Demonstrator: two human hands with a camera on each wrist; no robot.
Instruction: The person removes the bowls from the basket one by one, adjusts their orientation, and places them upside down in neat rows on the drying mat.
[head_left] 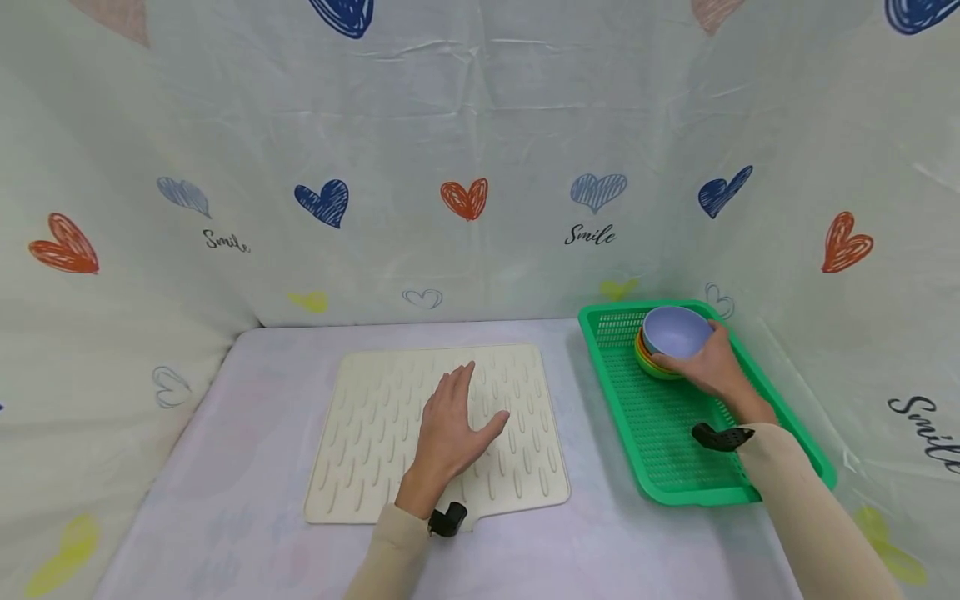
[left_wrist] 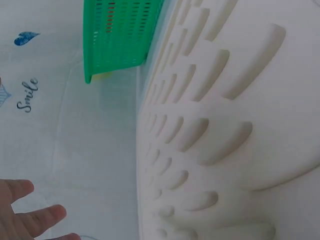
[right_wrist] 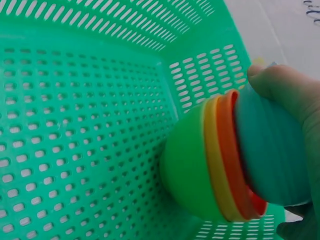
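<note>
My right hand (head_left: 711,365) grips a blue bowl (head_left: 675,332) by its rim, at the far end of the green basket (head_left: 667,442). Directly beneath it are nested bowls: an orange bowl (right_wrist: 229,145), a yellow bowl (right_wrist: 214,150) and a green bowl (right_wrist: 185,160) outermost. In the right wrist view the blue bowl sits tilted, partly out of the orange one, with the thumb on its rim; the other fingers are mostly hidden. My left hand (head_left: 450,427) hovers above a cream ridged mat (head_left: 517,375), fingers extended, thumb spread, holding nothing.
The basket has perforated walls and stands on the right of a white-covered table (head_left: 247,467), beside the mat. A white curtain (head_left: 517,150) printed with hearts rises behind the table and along both sides.
</note>
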